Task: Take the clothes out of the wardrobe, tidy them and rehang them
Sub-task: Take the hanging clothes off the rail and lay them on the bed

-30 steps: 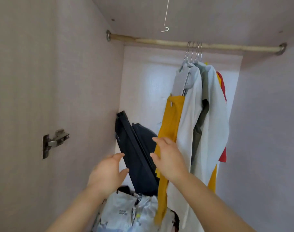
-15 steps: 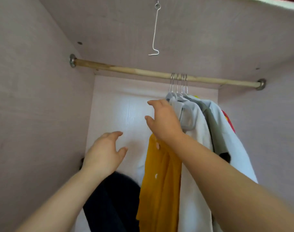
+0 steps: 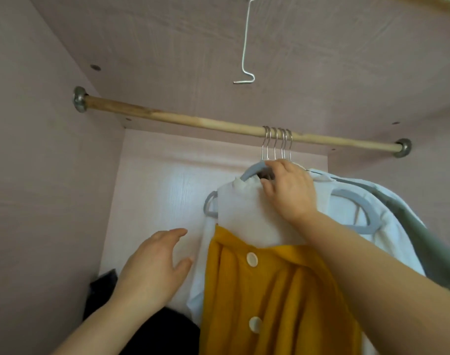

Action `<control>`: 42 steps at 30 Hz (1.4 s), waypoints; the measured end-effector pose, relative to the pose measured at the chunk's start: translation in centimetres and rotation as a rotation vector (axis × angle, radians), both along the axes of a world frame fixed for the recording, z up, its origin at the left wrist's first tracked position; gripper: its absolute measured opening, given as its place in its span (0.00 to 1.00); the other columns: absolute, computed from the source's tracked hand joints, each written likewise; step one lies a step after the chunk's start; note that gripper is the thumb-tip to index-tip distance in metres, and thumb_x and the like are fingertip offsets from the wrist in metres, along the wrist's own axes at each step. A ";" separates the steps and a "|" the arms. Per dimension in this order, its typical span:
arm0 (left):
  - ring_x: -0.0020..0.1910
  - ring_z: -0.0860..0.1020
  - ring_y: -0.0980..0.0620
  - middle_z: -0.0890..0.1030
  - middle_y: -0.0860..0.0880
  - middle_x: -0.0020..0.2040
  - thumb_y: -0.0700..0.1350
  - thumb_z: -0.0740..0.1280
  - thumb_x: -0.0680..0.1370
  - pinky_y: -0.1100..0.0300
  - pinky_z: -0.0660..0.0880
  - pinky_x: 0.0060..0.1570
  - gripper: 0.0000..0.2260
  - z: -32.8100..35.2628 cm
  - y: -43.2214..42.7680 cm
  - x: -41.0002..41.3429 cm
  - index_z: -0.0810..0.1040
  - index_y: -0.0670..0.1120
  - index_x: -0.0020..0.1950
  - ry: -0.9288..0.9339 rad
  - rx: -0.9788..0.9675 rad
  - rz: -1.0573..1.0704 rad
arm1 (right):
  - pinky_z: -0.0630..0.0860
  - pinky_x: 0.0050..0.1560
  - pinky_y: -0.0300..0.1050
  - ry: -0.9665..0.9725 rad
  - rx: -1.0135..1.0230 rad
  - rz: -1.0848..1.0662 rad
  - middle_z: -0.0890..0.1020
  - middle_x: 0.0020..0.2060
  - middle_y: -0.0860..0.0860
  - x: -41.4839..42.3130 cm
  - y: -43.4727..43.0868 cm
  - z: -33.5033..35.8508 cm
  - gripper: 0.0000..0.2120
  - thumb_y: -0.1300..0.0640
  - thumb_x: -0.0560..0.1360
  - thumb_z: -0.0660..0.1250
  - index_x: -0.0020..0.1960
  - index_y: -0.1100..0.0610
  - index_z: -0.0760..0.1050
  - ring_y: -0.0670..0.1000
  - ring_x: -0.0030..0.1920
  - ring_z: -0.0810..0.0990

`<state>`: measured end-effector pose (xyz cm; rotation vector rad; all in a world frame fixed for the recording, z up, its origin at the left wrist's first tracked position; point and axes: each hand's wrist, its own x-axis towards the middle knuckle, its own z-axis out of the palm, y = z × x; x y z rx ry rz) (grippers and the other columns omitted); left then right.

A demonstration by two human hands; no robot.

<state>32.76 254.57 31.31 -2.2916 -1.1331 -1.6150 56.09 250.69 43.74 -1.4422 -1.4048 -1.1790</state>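
Gripping grey hanger (image 3: 252, 171): right hand (image 3: 291, 190); left hand (image 3: 154, 270) spread beside yellow garment (image 3: 270, 303).

The place was the inside of a home wardrobe (image 3: 47, 201). Pale pink wood-grain panels (image 3: 334, 60) closed it in on the left, right, far side and top. A wooden rail (image 3: 167, 121) ran across between round metal brackets (image 3: 79, 102). Metal hooks (image 3: 277, 142) on it carried grey hangers (image 3: 252, 172) with a white shirt (image 3: 244, 213), a mustard buttoned garment (image 3: 270, 303) and a grey-green one (image 3: 423, 239).
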 end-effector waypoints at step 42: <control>0.41 0.73 0.58 0.76 0.61 0.37 0.48 0.65 0.71 0.70 0.67 0.39 0.14 -16.1 -19.0 -6.3 0.80 0.50 0.56 -0.271 0.001 0.748 | 0.71 0.31 0.35 -0.206 -0.069 1.229 0.73 0.46 0.44 -14.9 -4.0 -23.9 0.13 0.49 0.74 0.61 0.56 0.49 0.77 0.45 0.38 0.72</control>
